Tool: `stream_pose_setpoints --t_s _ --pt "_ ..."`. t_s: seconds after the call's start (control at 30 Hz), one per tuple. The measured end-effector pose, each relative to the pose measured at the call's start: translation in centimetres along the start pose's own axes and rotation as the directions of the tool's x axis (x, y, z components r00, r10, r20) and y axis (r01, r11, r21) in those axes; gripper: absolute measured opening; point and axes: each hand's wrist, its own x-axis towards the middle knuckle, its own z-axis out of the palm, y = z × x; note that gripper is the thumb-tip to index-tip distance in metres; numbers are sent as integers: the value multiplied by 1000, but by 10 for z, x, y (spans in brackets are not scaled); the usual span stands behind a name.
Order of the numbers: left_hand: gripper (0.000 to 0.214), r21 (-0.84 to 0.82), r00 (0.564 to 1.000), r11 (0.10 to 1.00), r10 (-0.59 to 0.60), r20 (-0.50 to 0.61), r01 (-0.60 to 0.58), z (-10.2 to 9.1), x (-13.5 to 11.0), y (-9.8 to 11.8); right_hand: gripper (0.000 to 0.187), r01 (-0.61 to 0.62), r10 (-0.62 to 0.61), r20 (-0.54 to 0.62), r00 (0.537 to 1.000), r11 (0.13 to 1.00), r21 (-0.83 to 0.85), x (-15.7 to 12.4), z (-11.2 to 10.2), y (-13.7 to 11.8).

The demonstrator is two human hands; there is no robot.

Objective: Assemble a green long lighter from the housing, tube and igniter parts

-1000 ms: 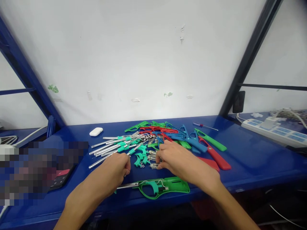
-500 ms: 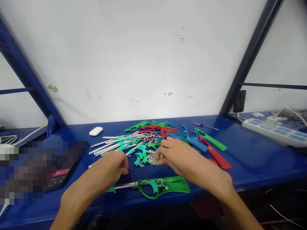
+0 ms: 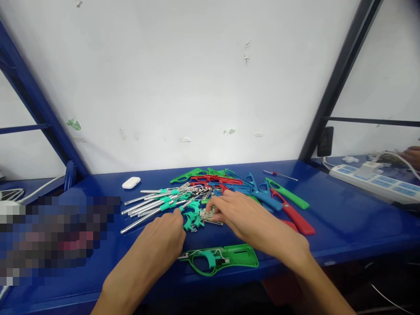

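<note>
My right hand [image 3: 234, 214] reaches into a small heap of clear plastic parts [image 3: 206, 215], with thumb and fingertips pinched on one of them. My left hand [image 3: 167, 234] is curled closed beside the teal triggers [image 3: 189, 221]; its fingertips are turned away, so anything in them is hidden. In front of both hands lies an open green lighter handle half [image 3: 241, 255]. A teal trigger [image 3: 210, 259], a white wire and a metal tube sit in it, the tube mostly covered by my left hand. Metal lighter tubes [image 3: 141, 223] with teal collars lie behind my left hand.
Behind my right hand are green [image 3: 187, 175], red [image 3: 216, 180] and blue handle shells [image 3: 271, 199]. A screwdriver [image 3: 280, 175] lies at the back right, near a power strip [image 3: 377, 181]. A white earbud case [image 3: 131, 183] stands back left. Another person's hand [image 3: 411, 156] shows far right.
My left hand has moved right and inward, toward the teal triggers, now covering the metal tube in front. My right hand has shifted slightly left and closed on the clear parts.
</note>
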Motion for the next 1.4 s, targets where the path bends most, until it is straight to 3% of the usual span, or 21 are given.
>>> stream_pose_setpoints --t_s 0.13,0.27,0.43,0.6,1.0,1.4 --pt "26 -123 998 992 -7 -68 -1 -6 9 0 14 30 -29 -26 999 999 22 3 1 2" --pt "23 -352 991 936 -63 -121 17 -21 25 9 14 35 -32 -55 998 998 50 3 -1 1" --pt "31 -662 982 749 -145 -117 31 -37 31 24 9 -11 27 -149 989 995 103 2 -5 -1" --pt "35 -826 983 563 -164 -78 28 -39 30 27 9 -22 59 -232 971 987 160 1 -7 -4" --pt "36 -959 982 281 -185 -21 32 -31 32 26 4 -19 78 -335 939 985 173 1 -8 0" --pt "41 -987 971 152 -238 16 54 -30 30 29 7 -6 75 -412 908 986 165 4 -4 -1"
